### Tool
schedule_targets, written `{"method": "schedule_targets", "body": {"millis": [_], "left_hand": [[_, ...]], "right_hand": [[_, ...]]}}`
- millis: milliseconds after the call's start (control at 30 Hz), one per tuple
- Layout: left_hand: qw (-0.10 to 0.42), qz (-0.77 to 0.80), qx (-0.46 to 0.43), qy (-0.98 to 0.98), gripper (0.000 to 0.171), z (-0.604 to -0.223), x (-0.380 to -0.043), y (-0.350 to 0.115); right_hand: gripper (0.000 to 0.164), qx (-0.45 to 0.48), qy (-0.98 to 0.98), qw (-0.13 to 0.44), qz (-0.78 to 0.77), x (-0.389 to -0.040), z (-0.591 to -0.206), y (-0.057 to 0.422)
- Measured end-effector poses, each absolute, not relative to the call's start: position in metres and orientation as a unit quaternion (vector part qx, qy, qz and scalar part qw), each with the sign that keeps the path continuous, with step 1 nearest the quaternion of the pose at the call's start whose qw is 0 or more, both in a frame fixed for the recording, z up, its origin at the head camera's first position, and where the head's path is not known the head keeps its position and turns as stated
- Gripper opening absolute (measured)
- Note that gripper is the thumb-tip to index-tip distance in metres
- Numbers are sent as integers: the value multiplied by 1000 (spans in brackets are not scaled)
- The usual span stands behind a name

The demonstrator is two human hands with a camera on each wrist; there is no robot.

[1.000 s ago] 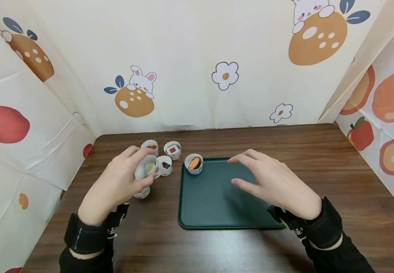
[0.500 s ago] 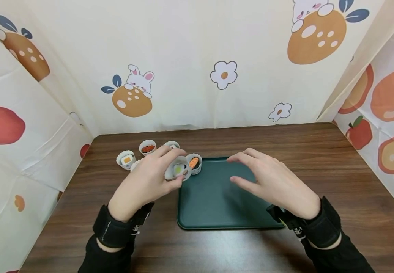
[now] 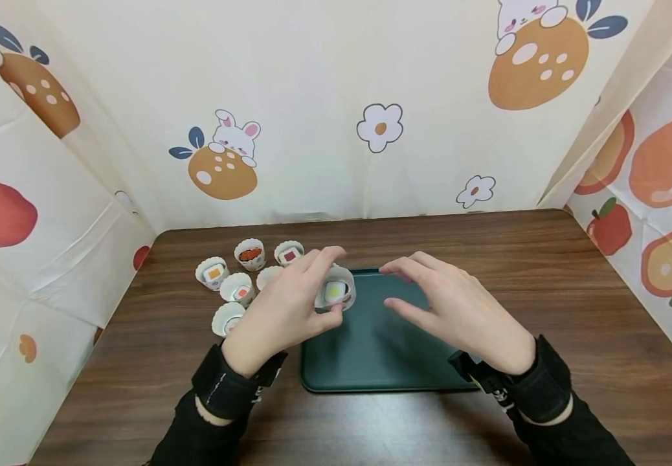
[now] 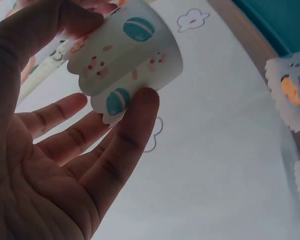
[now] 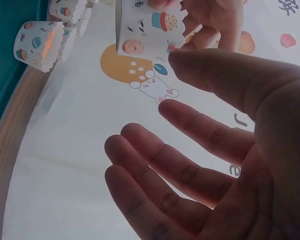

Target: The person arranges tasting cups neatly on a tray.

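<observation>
My left hand point(image 3: 289, 301) pinches a scalloped paper baking cup point(image 3: 336, 288) between thumb and fingers, over the left end of a dark green tray point(image 3: 394, 349). Inside the cup lies a small white piece with a yellow-green middle. The left wrist view shows macaron prints on the cup's point(image 4: 135, 55) side. To the right, my right hand point(image 3: 464, 304) hovers over the tray, fingers spread and holding nothing. A second cup with an orange-topped piece point(image 5: 35, 45) stands at the tray's far left corner, mostly hidden in the head view behind the held cup.
Left of the tray, several more cups stand on the wooden table point(image 3: 487, 243), among them one with a red-topped piece point(image 3: 250, 254) and one with a yellow-centred piece point(image 3: 212, 273). A printed curtain point(image 3: 313, 162) rises behind the table's back edge.
My left hand has carried the held cup rightward from the group of cups to over the tray, uncovering cups at the left. The right hand has barely moved.
</observation>
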State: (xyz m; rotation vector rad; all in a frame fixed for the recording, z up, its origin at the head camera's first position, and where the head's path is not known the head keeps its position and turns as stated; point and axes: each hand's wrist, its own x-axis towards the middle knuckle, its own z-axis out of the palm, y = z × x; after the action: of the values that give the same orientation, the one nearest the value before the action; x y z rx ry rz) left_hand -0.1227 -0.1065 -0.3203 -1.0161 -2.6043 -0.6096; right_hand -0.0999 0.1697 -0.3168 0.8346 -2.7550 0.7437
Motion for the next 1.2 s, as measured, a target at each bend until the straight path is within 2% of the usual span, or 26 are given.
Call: {"method": "schedule_targets", "body": {"millis": [433, 767, 967, 1200], "left_hand": [[146, -224, -375, -888, 70, -333, -123, -95], [144, -232, -398, -876, 71, -342, -124, -84], [153, -242, -405, -868, 69, -343, -124, -82], [112, -275, -412, -861, 71, -343, -125, -81]], "right_hand": [[42, 279, -926, 84, 242, -100, -321, 160], [39, 290, -908, 66, 294, -102, -325, 154], [45, 292, -901, 49, 317, -103, -325, 152], [48, 298, -897, 47, 324, -103, -326, 152]]}}
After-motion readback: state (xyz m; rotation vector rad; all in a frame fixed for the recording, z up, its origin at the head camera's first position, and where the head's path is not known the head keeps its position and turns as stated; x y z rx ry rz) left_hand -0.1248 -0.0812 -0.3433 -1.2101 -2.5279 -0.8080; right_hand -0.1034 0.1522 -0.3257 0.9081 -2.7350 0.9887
